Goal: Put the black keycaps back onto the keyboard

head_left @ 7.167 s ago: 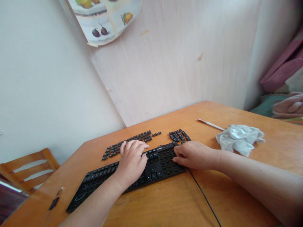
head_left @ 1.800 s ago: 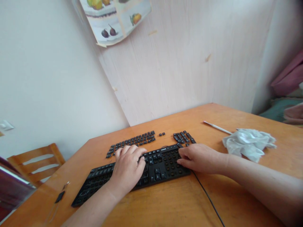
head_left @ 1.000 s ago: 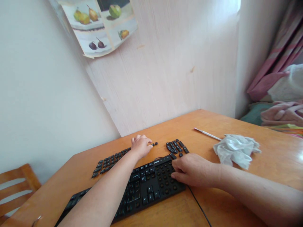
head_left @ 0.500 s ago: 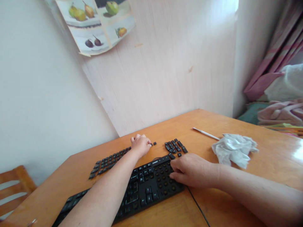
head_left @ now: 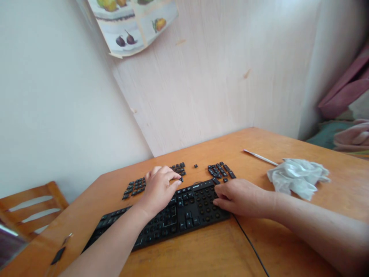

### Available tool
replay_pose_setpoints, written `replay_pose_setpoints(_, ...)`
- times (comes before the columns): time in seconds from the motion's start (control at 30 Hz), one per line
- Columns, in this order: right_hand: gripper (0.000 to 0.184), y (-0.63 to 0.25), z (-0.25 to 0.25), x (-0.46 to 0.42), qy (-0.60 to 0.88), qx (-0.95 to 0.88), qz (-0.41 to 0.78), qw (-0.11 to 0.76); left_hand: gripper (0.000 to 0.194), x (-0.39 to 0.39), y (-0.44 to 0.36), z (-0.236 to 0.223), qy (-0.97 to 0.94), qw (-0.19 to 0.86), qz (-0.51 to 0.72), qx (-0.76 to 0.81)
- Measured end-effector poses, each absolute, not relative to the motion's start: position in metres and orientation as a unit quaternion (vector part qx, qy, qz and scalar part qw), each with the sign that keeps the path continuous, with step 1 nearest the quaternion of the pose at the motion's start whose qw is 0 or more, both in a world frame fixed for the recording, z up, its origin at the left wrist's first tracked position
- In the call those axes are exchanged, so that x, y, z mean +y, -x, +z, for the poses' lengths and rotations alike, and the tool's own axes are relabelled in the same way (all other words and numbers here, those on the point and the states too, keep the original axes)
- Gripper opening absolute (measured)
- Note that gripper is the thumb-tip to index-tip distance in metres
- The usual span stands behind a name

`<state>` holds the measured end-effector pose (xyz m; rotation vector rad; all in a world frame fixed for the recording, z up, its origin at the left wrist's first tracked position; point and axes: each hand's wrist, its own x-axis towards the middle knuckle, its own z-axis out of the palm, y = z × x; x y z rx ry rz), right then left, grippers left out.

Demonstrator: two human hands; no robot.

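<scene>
A black keyboard [head_left: 208,212] lies slantwise on the table, with bare sockets across its number pad and several other areas. Above its far edge, my left hand [head_left: 160,189] pinches a small black keycap [head_left: 181,179] between thumb and index finger. My right hand [head_left: 242,197] is closed at the keyboard's right end, with thumb and fingers against the number pad side. Beyond the keyboard, loose keycaps [head_left: 134,188] stand in rows, partly hidden by my left hand. A smaller group of keycaps [head_left: 221,170] sits past my right hand, and a lone keycap [head_left: 196,166] lies between the groups.
Crumpled white tissue [head_left: 298,179] lies at the right, with a thin white stick [head_left: 261,157] behind it. A black cable [head_left: 250,244] runs toward the front edge. A small tool with a black part [head_left: 58,255] lies at the left, near a wooden chair [head_left: 34,204].
My left hand has come back nearer to the keyboard, with a keycap in its fingertips. My right hand stays at the keyboard's right end. The view has shifted a little.
</scene>
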<state>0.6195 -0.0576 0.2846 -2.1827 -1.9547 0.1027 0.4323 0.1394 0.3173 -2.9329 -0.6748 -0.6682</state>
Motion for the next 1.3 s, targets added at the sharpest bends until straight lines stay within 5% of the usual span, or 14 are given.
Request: replay_pose_setpoints(1.3, 0.031, -0.620, 0.282, -0.058, 0.739, -0.666, 0.022, 0.099, 0.013, 0.088, -0.411, 0.304, 0.963, 0.033, -0.153, -0.217)
